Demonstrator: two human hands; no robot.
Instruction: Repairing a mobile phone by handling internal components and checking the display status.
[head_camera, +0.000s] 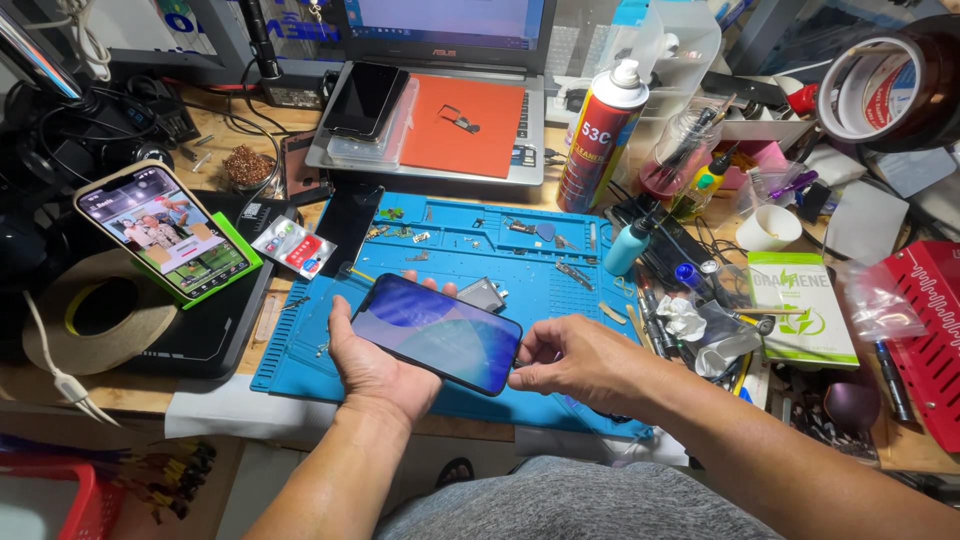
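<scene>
My left hand (372, 368) cradles a smartphone (437, 333) from below, its lit blue and purple screen facing up, over the blue repair mat (470, 240). My right hand (575, 360) pinches at the phone's right end with thumb and fingertips; whether something small is between them cannot be told. A small dark part (483, 294) lies on the mat just behind the phone.
A second lit phone (161, 229) leans on a green box at the left. A laptop (440, 110) with an orange pad and a dark phone stands behind. A red spray can (600, 135), bottles, tape rolls (100, 310) and loose tools crowd the desk's right side.
</scene>
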